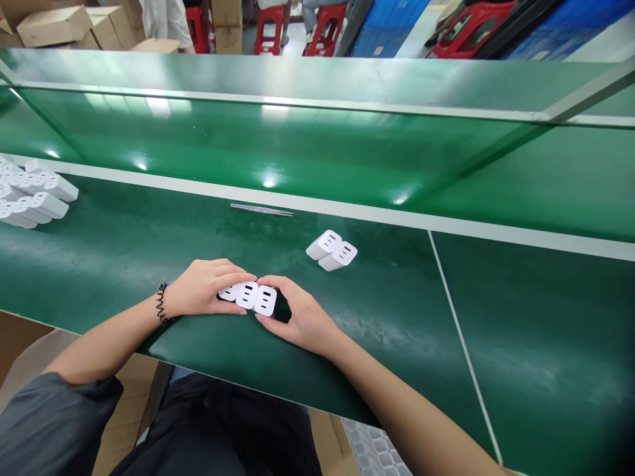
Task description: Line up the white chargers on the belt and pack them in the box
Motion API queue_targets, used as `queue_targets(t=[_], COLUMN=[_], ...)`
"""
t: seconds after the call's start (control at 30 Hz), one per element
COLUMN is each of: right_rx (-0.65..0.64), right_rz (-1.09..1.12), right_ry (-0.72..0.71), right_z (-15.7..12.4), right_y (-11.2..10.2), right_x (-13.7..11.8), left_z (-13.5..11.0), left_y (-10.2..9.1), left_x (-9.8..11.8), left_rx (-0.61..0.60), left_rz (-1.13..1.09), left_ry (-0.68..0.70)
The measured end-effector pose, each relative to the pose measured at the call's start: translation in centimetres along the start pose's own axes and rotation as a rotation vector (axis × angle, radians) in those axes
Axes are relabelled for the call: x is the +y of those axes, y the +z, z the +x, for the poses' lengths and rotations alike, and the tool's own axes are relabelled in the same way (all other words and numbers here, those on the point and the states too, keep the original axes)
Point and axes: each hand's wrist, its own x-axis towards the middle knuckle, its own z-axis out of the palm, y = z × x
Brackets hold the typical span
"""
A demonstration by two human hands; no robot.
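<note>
Three white charger blocks [247, 295] stand side by side in a row on the green tabletop, their port faces turned up toward me. My left hand [211, 289] wraps the left end of the row, thumb and fingers on the long sides, partly covering the leftmost block. At the other end, my right hand [298, 313] closes thumb and fingers around the rightmost charger block [266, 301]. Farther back to the right, two more white charger blocks [331, 250] lean against each other, apart from both hands.
A pair of metal tweezers [261, 209] lies near the back strip. Stacked white charger blocks [34, 195] sit at the far left. A green panel [297, 149] rises behind the table. A thin pale line [464, 344] crosses the tabletop at right. Beyond are cardboard boxes [54, 28] and red stools [325, 30].
</note>
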Motion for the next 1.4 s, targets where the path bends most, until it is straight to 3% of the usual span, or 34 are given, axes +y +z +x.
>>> queue_targets(t=[0.37, 0.57, 0.8, 1.07, 1.17, 1.4], right_rx=[0.023, 0.092, 0.051, 0.001, 0.012, 0.085], right_rz=[-0.053, -0.065, -0.15, -0.123, -0.136, -0.125], right_ry=[-0.052, -0.111, -0.115, -0.068, -0.06, -0.043], right_z=[-0.1, 0.0, 0.1, 0.0, -0.1, 0.0], right_y=[0.2, 0.2, 0.4, 0.6, 1.0, 1.2], right_x=[0.2, 0.0, 0.0, 0.4, 0.7, 0.9], left_z=[-0.1, 0.0, 0.0, -0.3, -0.3, 0.0], left_y=[0.0, -0.2, -0.1, -2.9, -2.8, 0.0], left_x=[0.0, 0.3, 0.1, -1.0, -1.6, -1.0], left_rx=[0.021, 0.104, -0.035, -0.238, -0.27, -0.094], left_rz=[0.041, 0.031, 0.02, -0.158, -0.215, -0.365], left_ry=[0.044, 0.068, 0.0, -0.164, -0.18, -0.203])
